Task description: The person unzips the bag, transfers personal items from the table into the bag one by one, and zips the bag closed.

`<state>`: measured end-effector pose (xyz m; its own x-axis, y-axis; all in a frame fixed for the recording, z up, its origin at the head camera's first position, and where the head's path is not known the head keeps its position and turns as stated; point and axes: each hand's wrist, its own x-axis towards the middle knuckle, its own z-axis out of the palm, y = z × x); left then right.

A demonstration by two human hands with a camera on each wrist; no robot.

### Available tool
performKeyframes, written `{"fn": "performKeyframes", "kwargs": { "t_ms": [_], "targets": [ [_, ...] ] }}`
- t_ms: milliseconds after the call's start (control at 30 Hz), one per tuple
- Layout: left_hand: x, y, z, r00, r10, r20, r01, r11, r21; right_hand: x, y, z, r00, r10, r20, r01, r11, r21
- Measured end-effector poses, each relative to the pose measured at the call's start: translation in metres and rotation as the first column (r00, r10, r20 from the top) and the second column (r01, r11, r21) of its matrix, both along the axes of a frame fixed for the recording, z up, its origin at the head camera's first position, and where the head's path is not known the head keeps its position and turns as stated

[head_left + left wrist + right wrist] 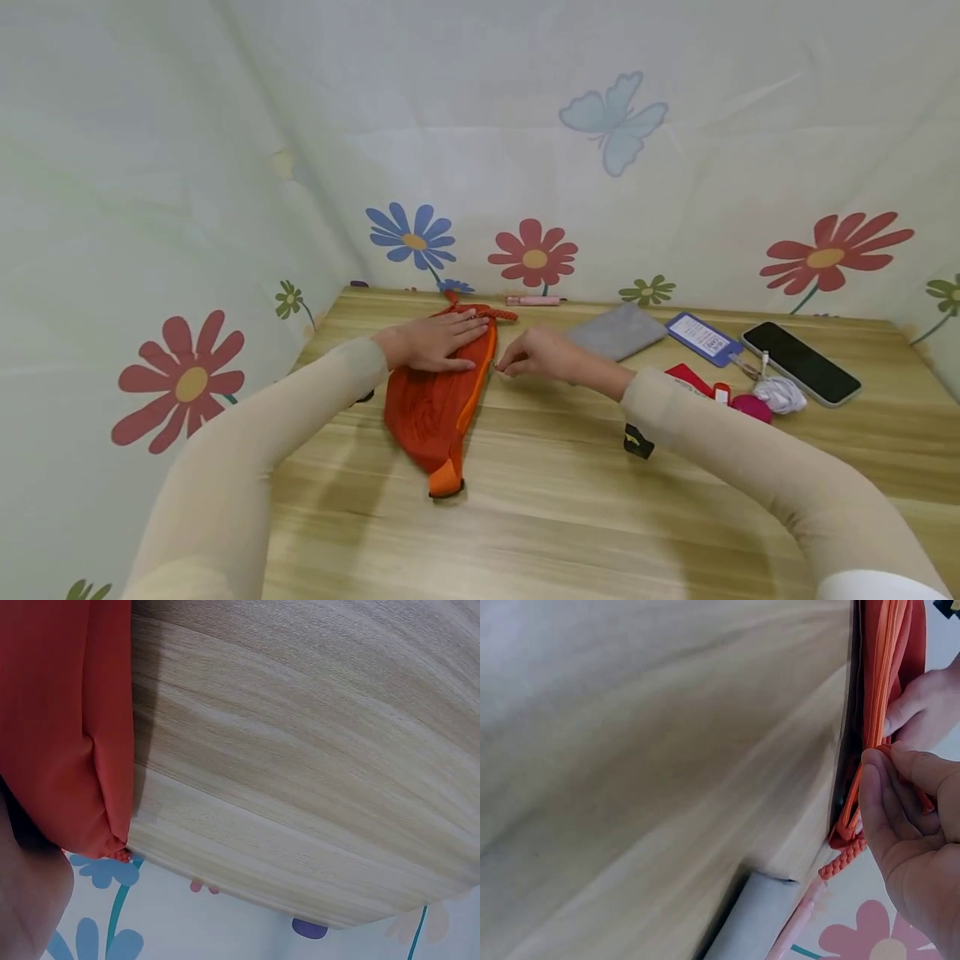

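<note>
- Head view: your red-orange bag (420, 408) lies on the left part of the wooden table (555, 508), running from the far edge toward the near side, its orange strap end (447, 478) nearest you.
- Your left hand (438, 342) rests on top of the bag, fingers extended and palm down, pressing on the cloth without gripping anything.
- Your right hand (540, 354) is at the bag's right edge, fingers curled; the right wrist view shows your thumb and forefinger pinching a short orange cord (928, 802) beside the zipper (883, 682).
- At the bag's far end, a braided red cord (501, 314) points right, with a pink tube (533, 301) just beyond it along the far edge.
- A grey pouch (618, 332) lies just beyond your right forearm.
- Farther right are a blue card holder (701, 337) and a dark-screened phone (801, 363), with a bundled white cable (782, 394) on the phone's near side.
- Left of the cable, a red card (688, 379) and a dark pink round item (752, 407) are partly hidden by your right sleeve (720, 425).
- A small black item (637, 442) shows on the near side of that sleeve; you cannot tell what it is.
</note>
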<state>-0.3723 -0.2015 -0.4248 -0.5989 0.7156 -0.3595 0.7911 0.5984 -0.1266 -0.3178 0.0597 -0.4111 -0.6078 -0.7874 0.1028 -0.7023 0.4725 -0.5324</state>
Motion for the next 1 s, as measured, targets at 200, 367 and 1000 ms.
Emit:
{"fn": "performKeyframes", "kwargs": {
  "t_ms": [200,367,1000],
  "targets": [
    [0.0,-0.003,0.001,0.999,-0.003,0.04,0.001,0.999,0.033,0.005,0.0,-0.002,1.0,0.025,-0.004,-0.025,1.0,-0.001],
    [-0.004,-0.002,-0.002,0.999,0.01,0.037,-0.011,1.0,0.014,0.007,0.0,-0.001,1.0,0.017,0.026,-0.016,1.0,-0.014],
    [0.035,0.032,0.036,0.996,-0.018,0.089,0.029,0.992,-0.122,0.02,0.004,0.001,0.975,0.054,-0.216,-0.038,0.996,0.078]
  ]
}}
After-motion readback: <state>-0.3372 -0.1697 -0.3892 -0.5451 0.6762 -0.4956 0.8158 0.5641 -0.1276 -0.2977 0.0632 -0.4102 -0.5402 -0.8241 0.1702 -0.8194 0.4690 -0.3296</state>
